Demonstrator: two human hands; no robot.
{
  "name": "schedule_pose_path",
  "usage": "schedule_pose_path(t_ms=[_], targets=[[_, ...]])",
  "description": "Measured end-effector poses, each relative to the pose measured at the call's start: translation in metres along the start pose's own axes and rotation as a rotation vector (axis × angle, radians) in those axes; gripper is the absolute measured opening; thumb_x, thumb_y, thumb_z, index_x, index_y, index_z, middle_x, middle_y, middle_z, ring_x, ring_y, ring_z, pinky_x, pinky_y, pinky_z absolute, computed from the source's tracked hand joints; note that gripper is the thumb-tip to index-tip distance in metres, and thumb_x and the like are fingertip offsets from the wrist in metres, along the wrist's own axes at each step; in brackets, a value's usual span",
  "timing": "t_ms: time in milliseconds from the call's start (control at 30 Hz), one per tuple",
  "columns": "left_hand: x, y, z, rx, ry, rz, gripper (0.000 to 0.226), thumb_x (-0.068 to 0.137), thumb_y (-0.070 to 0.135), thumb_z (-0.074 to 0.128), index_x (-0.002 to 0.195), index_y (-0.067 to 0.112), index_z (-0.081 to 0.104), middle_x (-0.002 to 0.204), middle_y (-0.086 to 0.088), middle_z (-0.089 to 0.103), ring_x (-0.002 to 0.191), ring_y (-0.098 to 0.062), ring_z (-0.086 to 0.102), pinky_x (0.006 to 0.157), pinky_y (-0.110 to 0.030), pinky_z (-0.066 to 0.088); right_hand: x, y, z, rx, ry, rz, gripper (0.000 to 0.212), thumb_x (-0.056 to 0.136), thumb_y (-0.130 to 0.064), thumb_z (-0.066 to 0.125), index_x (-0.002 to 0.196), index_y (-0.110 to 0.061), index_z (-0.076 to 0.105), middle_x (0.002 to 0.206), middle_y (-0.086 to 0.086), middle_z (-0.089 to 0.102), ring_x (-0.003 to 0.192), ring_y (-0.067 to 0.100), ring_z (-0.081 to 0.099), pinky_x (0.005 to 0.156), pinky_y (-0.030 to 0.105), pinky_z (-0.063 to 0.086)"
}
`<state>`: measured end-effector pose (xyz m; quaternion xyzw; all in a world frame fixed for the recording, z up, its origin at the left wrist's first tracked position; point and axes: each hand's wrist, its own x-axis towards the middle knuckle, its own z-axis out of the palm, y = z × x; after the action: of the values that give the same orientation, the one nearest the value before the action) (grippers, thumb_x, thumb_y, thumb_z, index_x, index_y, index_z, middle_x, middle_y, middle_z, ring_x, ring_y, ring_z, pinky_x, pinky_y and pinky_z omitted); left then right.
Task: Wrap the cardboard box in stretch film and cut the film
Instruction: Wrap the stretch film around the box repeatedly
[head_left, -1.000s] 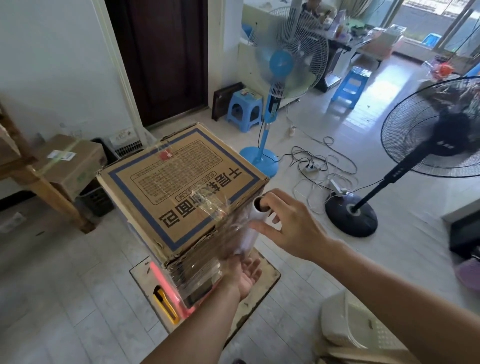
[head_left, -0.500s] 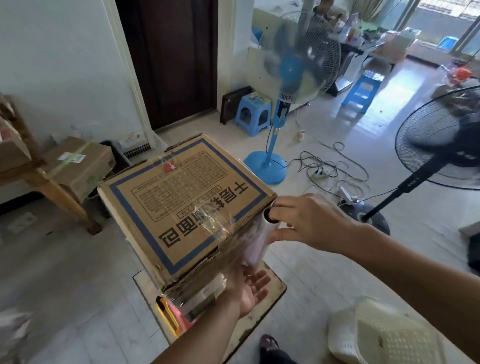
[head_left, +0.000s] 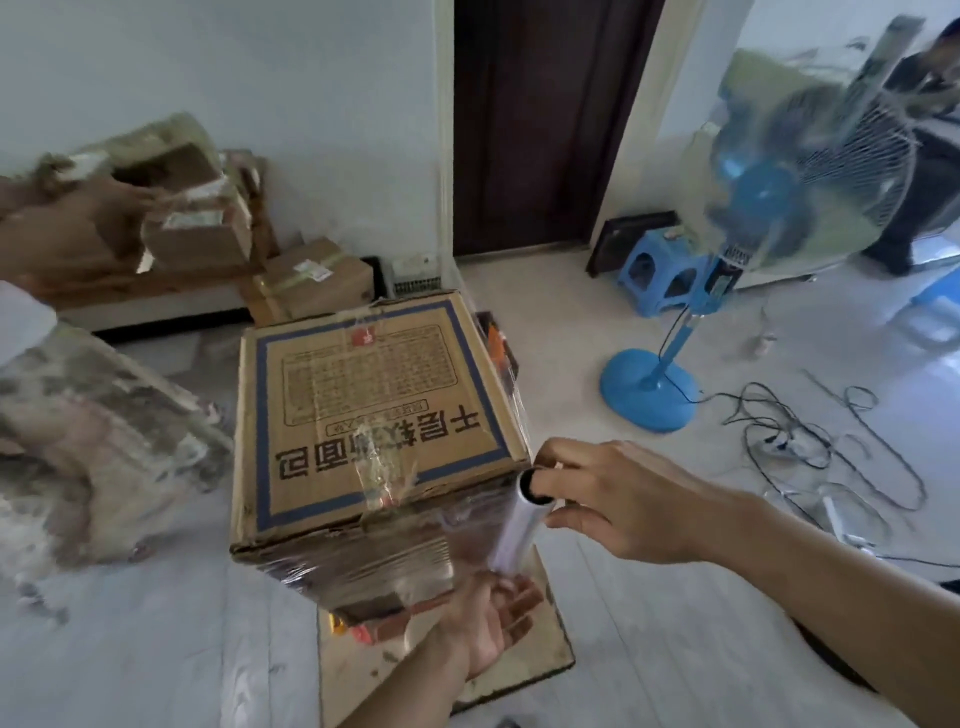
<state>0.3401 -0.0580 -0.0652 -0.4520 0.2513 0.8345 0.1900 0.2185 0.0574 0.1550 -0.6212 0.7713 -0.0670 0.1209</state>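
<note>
Cardboard box (head_left: 374, 415) — printed top, sides under stretch film (head_left: 374, 566); it stands on a wooden board (head_left: 519, 670) on the floor (head_left: 156, 649).
Film roll (head_left: 514, 530) — upright, touching the box's near right corner.
Our right hand (head_left: 613, 499): grip pinched on the roll's top end.
Our left hand (head_left: 493, 618): palm up, fingers relaxed, under the roll's bottom end.
Blue pedestal fan (head_left: 769, 208): well apart, to the right.

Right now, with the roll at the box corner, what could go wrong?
The left hand only supports the bottom of the roll on an open palm, so a hard pull could slip it loose. The box stands on a small board; pulling tight might drag or tip it. Cables lie on the floor to the right, a trip risk if you circle.
</note>
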Motion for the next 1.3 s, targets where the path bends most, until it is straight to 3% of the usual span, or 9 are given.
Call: schedule_pose_path(t_ms=[133, 300, 567, 767, 900, 1000, 1067, 1167, 1300], targets=[[0.007, 0.000, 0.012, 0.038, 0.042, -0.025, 0.018, 0.092, 0.002, 0.048, 0.106, 0.001, 0.058, 0.088, -0.016, 0.063, 0.080, -0.026, 0.063, 0.065, -0.030, 0.044, -0.001, 0.011, -0.011, 0.038, -0.020, -0.018, 0.019, 0.096, -0.032, 0.054, 0.115, -0.026, 0.056, 0.112, -0.009, 0.052, 0.079, 0.016, 0.056, 0.069, 0.034, 0.047], [0.020, 0.008, 0.015, 0.115, 0.069, -0.008, 0.016, 0.091, 0.002, 0.059, 0.107, 0.005, 0.056, 0.083, -0.014, 0.064, 0.078, -0.025, 0.064, 0.063, -0.031, 0.044, 0.011, 0.015, -0.017, -0.018, 0.024, -0.046, 0.033, 0.091, -0.057, 0.053, 0.097, -0.026, 0.059, 0.095, -0.011, 0.055, 0.073, 0.009, 0.051, 0.061, 0.026, 0.042], [0.036, 0.009, 0.016, 0.155, 0.062, -0.038, 0.030, 0.087, 0.006, 0.067, 0.116, 0.004, 0.061, 0.086, -0.012, 0.068, 0.081, -0.023, 0.066, 0.063, -0.032, 0.050, 0.015, 0.021, -0.011, 0.212, 0.048, -0.014, 0.014, 0.095, -0.040, 0.060, 0.097, -0.027, 0.056, 0.099, -0.009, 0.052, 0.082, 0.011, 0.054, 0.072, 0.034, 0.050], [0.049, 0.002, 0.031, -0.109, 0.085, 0.029, 0.009, 0.085, -0.006, 0.062, 0.092, 0.001, 0.063, 0.071, -0.014, 0.069, 0.071, -0.023, 0.065, 0.057, -0.031, 0.048, 0.032, 0.044, -0.013, 0.207, -0.041, -0.161, 0.014, 0.097, -0.027, 0.058, 0.108, -0.019, 0.062, 0.110, -0.006, 0.054, 0.092, 0.012, 0.056, 0.079, 0.033, 0.050], [0.062, -0.006, 0.042, -0.354, 0.080, 0.157, 0.030, 0.083, -0.019, 0.039, 0.090, -0.001, 0.063, 0.063, -0.014, 0.065, 0.063, -0.023, 0.063, 0.059, -0.032, 0.045, 0.050, 0.069, -0.018, 0.205, -0.105, -0.345, 0.013, 0.096, -0.025, 0.058, 0.107, -0.019, 0.061, 0.110, -0.005, 0.053, 0.094, 0.013, 0.054, 0.079, 0.035, 0.049], [0.066, -0.011, 0.057, -0.565, 0.100, 0.296, 0.053, 0.078, -0.023, 0.028, 0.111, 0.003, 0.060, 0.064, -0.011, 0.058, 0.053, -0.021, 0.058, 0.052, -0.029, 0.042, 0.063, 0.083, -0.022, 0.213, -0.143, -0.481, 0.014, 0.095, -0.025, 0.059, 0.108, -0.020, 0.061, 0.110, -0.004, 0.052, 0.094, 0.013, 0.053, 0.078, 0.035, 0.049], [0.072, -0.013, 0.065, -0.694, 0.123, 0.332, 0.060, 0.080, -0.021, 0.024, 0.123, 0.004, 0.058, 0.079, -0.013, 0.064, 0.068, -0.022, 0.062, 0.055, -0.031, 0.046, 0.071, 0.090, -0.023, 0.181, -0.164, -0.565, 0.016, 0.095, -0.025, 0.059, 0.110, -0.018, 0.061, 0.112, -0.001, 0.053, 0.095, 0.015, 0.053, 0.079, 0.036, 0.049], [0.081, -0.009, 0.078, -0.848, 0.179, 0.412, 0.072, 0.081, -0.019, 0.022, 0.141, 0.011, 0.048, 0.117, -0.013, 0.064, 0.102, -0.024, 0.060, 0.070, -0.034, 0.046, 0.079, 0.098, -0.025, 0.099, -0.172, -0.683, 0.020, 0.095, -0.029, 0.057, 0.110, -0.017, 0.061, 0.113, 0.003, 0.054, 0.095, 0.022, 0.056, 0.078, 0.041, 0.050], [0.081, -0.001, 0.093, -0.984, 0.188, 0.538, 0.076, 0.081, -0.016, 0.023, 0.148, 0.014, 0.040, 0.124, -0.011, 0.065, 0.122, -0.026, 0.055, 0.082, -0.037, 0.047, 0.087, 0.102, -0.029, -0.042, -0.080, -0.721, 0.030, 0.092, -0.048, 0.058, 0.105, -0.022, 0.064, 0.116, 0.005, 0.052, 0.090, 0.022, 0.056, 0.069, 0.035, 0.051]])
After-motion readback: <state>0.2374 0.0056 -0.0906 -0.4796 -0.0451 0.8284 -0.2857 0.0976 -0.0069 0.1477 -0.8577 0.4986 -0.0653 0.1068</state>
